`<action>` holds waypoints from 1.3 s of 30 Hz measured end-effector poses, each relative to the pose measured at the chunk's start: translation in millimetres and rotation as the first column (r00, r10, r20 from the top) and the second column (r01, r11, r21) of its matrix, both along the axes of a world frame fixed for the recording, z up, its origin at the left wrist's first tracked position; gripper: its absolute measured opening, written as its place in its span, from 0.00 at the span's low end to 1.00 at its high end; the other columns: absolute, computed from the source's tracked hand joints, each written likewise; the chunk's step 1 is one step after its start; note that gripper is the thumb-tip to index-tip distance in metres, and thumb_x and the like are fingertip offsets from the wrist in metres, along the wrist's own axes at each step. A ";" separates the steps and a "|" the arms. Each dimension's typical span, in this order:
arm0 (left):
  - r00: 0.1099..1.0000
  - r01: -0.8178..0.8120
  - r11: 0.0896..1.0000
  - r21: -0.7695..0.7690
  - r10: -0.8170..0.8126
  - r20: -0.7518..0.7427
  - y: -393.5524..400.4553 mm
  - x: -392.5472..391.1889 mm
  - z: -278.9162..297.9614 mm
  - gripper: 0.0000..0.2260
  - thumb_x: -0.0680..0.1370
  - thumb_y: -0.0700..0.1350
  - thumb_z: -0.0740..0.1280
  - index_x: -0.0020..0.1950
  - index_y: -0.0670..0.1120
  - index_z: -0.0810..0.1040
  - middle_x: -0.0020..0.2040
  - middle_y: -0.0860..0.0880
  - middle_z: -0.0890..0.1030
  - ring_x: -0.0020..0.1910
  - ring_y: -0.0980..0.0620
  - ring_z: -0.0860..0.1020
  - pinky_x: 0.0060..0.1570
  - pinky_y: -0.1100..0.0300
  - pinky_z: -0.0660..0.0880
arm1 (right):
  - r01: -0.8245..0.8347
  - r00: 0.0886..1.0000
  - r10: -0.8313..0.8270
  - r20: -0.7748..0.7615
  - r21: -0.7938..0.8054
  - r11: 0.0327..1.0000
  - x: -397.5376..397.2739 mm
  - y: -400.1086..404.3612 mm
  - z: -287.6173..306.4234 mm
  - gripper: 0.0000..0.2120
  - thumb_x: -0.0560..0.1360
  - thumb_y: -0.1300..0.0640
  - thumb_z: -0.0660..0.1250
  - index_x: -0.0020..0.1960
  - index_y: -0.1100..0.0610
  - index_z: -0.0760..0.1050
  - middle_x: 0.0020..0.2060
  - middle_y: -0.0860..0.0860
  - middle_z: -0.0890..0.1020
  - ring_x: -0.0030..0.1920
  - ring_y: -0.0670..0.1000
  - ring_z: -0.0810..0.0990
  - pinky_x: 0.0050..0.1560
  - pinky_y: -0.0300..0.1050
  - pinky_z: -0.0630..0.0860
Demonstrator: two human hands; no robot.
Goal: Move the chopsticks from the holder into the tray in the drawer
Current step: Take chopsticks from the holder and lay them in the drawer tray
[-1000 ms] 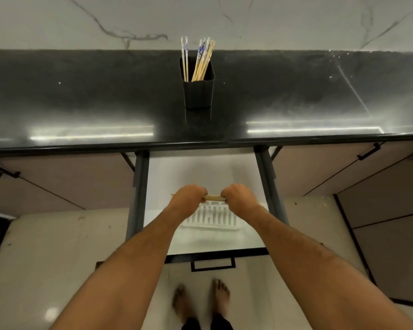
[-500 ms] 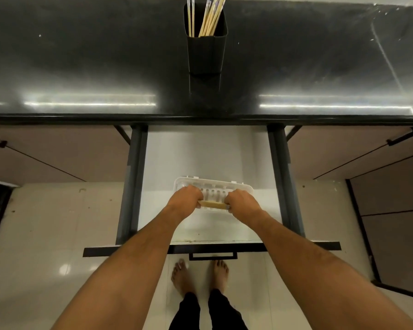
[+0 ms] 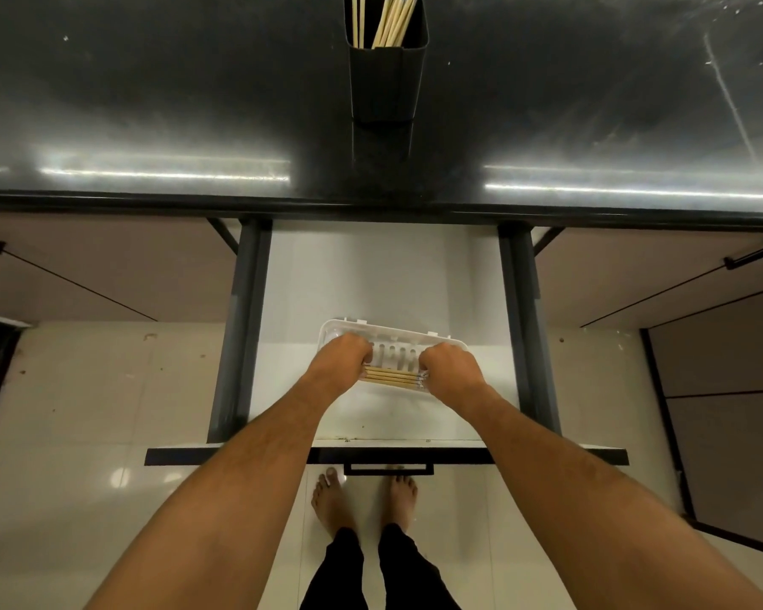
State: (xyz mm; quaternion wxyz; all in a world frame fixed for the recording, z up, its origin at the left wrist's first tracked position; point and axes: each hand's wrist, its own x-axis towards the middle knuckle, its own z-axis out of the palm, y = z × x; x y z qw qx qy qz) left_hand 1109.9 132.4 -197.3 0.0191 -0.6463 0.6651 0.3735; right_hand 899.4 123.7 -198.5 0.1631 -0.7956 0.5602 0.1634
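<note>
Dark glossy surface up top, black holder at its far edge with chopsticks inside. Below, the open drawer: left hand and right hand, both grips curled shut on the bundle of chopsticks lying in the white tray toward the drawer's front edge.

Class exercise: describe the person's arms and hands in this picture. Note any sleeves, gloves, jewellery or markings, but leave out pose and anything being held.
Both forearms are bare along their whole visible length; no sleeve edge shows in the head view. The left hand and right hand wear no gloves. No watch, bracelet or ring is visible, though the fingers are largely hidden. No tattoos or markings show.
</note>
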 end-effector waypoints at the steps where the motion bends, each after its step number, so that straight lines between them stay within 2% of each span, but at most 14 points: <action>1: 1.000 -0.005 1.000 -0.020 0.005 0.007 0.7 0.7 -2.1 0.07 0.79 0.35 0.68 0.54 0.39 0.84 0.54 0.42 0.82 0.51 0.43 0.82 0.59 0.53 0.80 | 0.002 1.000 -0.002 0.001 -0.003 1.000 -0.3 -0.3 -0.1 0.10 0.76 0.61 0.70 0.55 0.54 0.85 0.47 0.53 0.86 0.46 0.54 0.85 0.51 0.47 0.83; 7: 1.000 0.001 0.997 -0.080 0.000 0.011 1.7 5.1 -7.8 0.10 0.81 0.37 0.63 0.57 0.42 0.83 0.57 0.43 0.82 0.57 0.44 0.79 0.53 0.58 0.73 | -0.049 0.998 0.047 -0.041 -0.037 0.998 2.9 0.6 -1.5 0.08 0.76 0.62 0.70 0.52 0.55 0.85 0.45 0.53 0.86 0.44 0.53 0.85 0.52 0.46 0.83; 11: 1.000 -0.027 0.986 -0.163 0.027 -0.004 6.4 6.3 -8.0 0.09 0.81 0.37 0.64 0.55 0.44 0.84 0.56 0.49 0.82 0.52 0.46 0.81 0.52 0.59 0.77 | -0.051 0.999 0.051 0.005 -0.060 0.997 2.7 1.5 -0.9 0.08 0.76 0.62 0.70 0.53 0.55 0.85 0.45 0.53 0.86 0.44 0.54 0.85 0.52 0.46 0.83; 13: 0.998 -0.061 0.956 -0.286 0.058 -0.018 10.5 8.9 -5.3 0.09 0.81 0.37 0.66 0.55 0.45 0.84 0.56 0.51 0.83 0.50 0.48 0.82 0.54 0.56 0.81 | -0.023 0.995 0.031 0.092 -0.093 0.995 0.4 2.6 1.2 0.07 0.76 0.63 0.70 0.52 0.56 0.85 0.45 0.54 0.86 0.42 0.54 0.85 0.48 0.45 0.82; 16: 0.993 -0.116 0.862 -0.494 0.104 -0.052 16.7 11.8 1.1 0.11 0.78 0.39 0.72 0.60 0.42 0.82 0.59 0.44 0.84 0.58 0.46 0.81 0.62 0.53 0.79 | 0.091 0.953 -0.012 0.304 -0.246 0.965 -7.9 6.8 7.7 0.04 0.76 0.60 0.74 0.47 0.60 0.82 0.42 0.56 0.85 0.38 0.53 0.81 0.40 0.45 0.81; 19: 0.964 -0.266 0.789 -0.554 0.208 -0.167 20.1 14.7 7.5 0.16 0.77 0.42 0.74 0.64 0.41 0.80 0.60 0.43 0.83 0.59 0.45 0.80 0.62 0.53 0.78 | 0.326 0.852 -0.103 0.514 -0.364 0.872 -18.1 10.3 11.3 0.05 0.76 0.59 0.74 0.47 0.61 0.81 0.42 0.57 0.83 0.39 0.53 0.81 0.43 0.47 0.84; 22: 0.863 -0.504 0.756 -0.417 0.423 -0.277 20.3 13.8 8.0 0.16 0.81 0.43 0.69 0.69 0.45 0.77 0.65 0.47 0.80 0.63 0.49 0.78 0.64 0.56 0.76 | 0.546 0.752 -0.335 0.568 -0.252 0.799 -22.4 10.2 12.6 0.10 0.80 0.57 0.70 0.58 0.60 0.79 0.53 0.56 0.83 0.53 0.54 0.81 0.59 0.48 0.80; 24: 0.783 -0.621 0.728 -0.292 0.554 -0.283 19.4 13.9 3.9 0.16 0.82 0.44 0.67 0.70 0.45 0.76 0.66 0.47 0.79 0.64 0.47 0.78 0.64 0.52 0.76 | 0.638 0.688 -0.504 0.522 -0.104 0.763 -24.0 11.5 11.7 0.17 0.80 0.52 0.69 0.65 0.59 0.76 0.59 0.55 0.82 0.59 0.55 0.80 0.63 0.48 0.77; 26: 0.720 -0.690 0.700 -0.184 0.640 -0.269 18.6 14.8 -1.1 0.14 0.83 0.46 0.65 0.68 0.43 0.77 0.63 0.45 0.81 0.59 0.46 0.80 0.60 0.50 0.79 | 0.701 0.619 -0.634 0.463 0.038 0.712 -25.8 14.3 11.3 0.21 0.80 0.49 0.69 0.67 0.59 0.74 0.61 0.55 0.82 0.60 0.56 0.81 0.60 0.48 0.79; 28: 0.669 -0.736 0.670 -0.099 0.697 -0.256 18.8 15.3 -4.7 0.13 0.84 0.47 0.64 0.65 0.42 0.79 0.58 0.44 0.83 0.51 0.49 0.80 0.55 0.52 0.80 | 0.742 0.550 -0.718 0.427 0.144 0.654 -27.5 17.6 9.9 0.18 0.79 0.50 0.71 0.64 0.59 0.76 0.58 0.56 0.83 0.56 0.56 0.84 0.48 0.41 0.80; 30: 0.643 -0.756 0.652 -0.054 0.726 -0.242 20.4 15.2 -8.2 0.13 0.84 0.48 0.63 0.62 0.41 0.80 0.55 0.43 0.83 0.47 0.50 0.79 0.50 0.55 0.79 | 0.765 0.503 -0.772 0.389 0.214 0.607 -27.1 20.9 7.4 0.14 0.78 0.53 0.72 0.59 0.60 0.78 0.56 0.56 0.85 0.52 0.56 0.86 0.37 0.34 0.76; 34: 0.637 -0.763 0.645 -0.034 0.743 -0.207 24.8 14.7 -12.2 0.11 0.84 0.45 0.63 0.56 0.41 0.82 0.48 0.43 0.83 0.42 0.50 0.78 0.42 0.59 0.76 | 0.804 0.421 -0.844 0.332 0.295 0.517 -22.4 23.6 2.0 0.09 0.77 0.59 0.72 0.55 0.61 0.78 0.54 0.58 0.85 0.50 0.57 0.86 0.42 0.43 0.81; 37: 0.638 -0.765 0.643 -0.033 0.749 -0.178 27.6 16.3 -13.0 0.11 0.84 0.44 0.63 0.53 0.40 0.82 0.47 0.42 0.83 0.40 0.50 0.78 0.42 0.57 0.77 | 0.815 0.405 -0.852 0.333 0.290 0.501 -18.8 21.4 1.0 0.07 0.77 0.61 0.72 0.54 0.62 0.78 0.53 0.58 0.85 0.47 0.56 0.85 0.35 0.40 0.77; 39: 0.632 -0.770 0.637 -0.029 0.757 -0.168 29.9 17.5 -13.0 0.11 0.84 0.45 0.63 0.54 0.40 0.82 0.48 0.41 0.83 0.42 0.48 0.79 0.46 0.54 0.79 | 0.814 0.414 -0.848 0.332 0.281 0.508 -17.8 18.3 1.0 0.07 0.77 0.62 0.71 0.54 0.63 0.79 0.52 0.59 0.84 0.49 0.58 0.85 0.37 0.42 0.78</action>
